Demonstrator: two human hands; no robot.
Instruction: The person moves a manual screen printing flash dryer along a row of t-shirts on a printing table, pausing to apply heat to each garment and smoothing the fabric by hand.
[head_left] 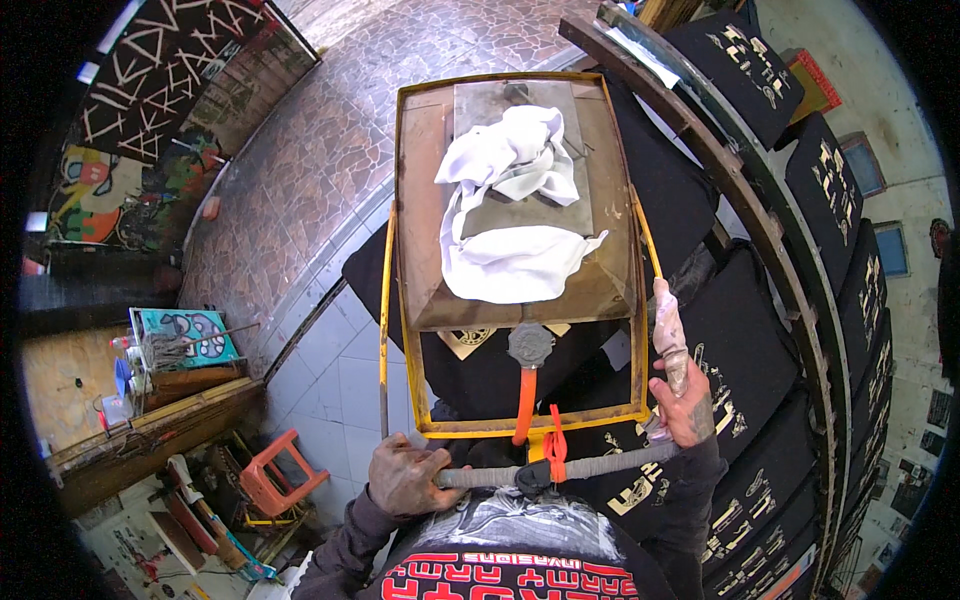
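In front of me stands a brown metal hood (420,250) with sloped sides, set in a yellow metal frame (402,130). A crumpled white cloth (515,265) lies on top of it. From the frame's sides, rods run back to a U-shaped handle (500,478) wrapped in grey tape. My left hand (405,475) is closed round the handle's left corner. Around the right side, just below a pinkish taped section (668,318), my right hand (690,405) is closed; its palm side is hidden. An orange strap (525,405) and a red-orange tie (556,445) hang near the handle's middle.
Black T-shirts (740,390) with beige prints lie in rows along the right, beside a long curved metal rail (740,170). A red plastic stool (285,470) and a wooden bench (160,425) stand at left. Stone-patterned floor (330,120) extends ahead, pale tiles (340,370) nearer.
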